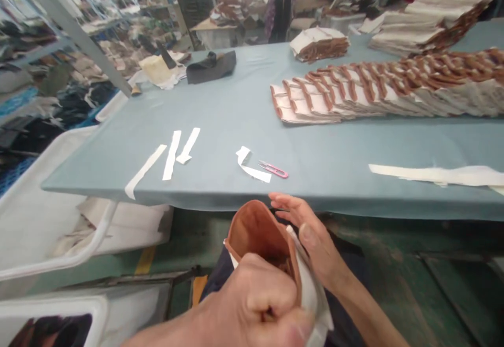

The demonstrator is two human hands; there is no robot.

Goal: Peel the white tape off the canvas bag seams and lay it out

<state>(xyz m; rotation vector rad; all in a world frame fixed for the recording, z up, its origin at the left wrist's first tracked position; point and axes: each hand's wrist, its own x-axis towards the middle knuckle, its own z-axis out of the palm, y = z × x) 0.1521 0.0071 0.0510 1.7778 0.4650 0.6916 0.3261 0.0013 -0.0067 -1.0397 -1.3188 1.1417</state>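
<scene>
A tube-shaped leather piece, brown inside and whitish outside, stands mouth-up in front of me below the table edge. My left hand is closed in a fist at the near rim of its opening. The fingertips are turned out of sight, and the fist appears to grip that rim. Along the right outer side of the piece lies my right hand, fingers stretched out and thumb apart, by the white edge. Pink thread snips rest on the table beyond, beside a curled white strip.
The blue-grey table bears several white strips at left and a long strip at right. A long row of folded brown-and-white pieces fills the right. White bins stand at the left. A person stands behind.
</scene>
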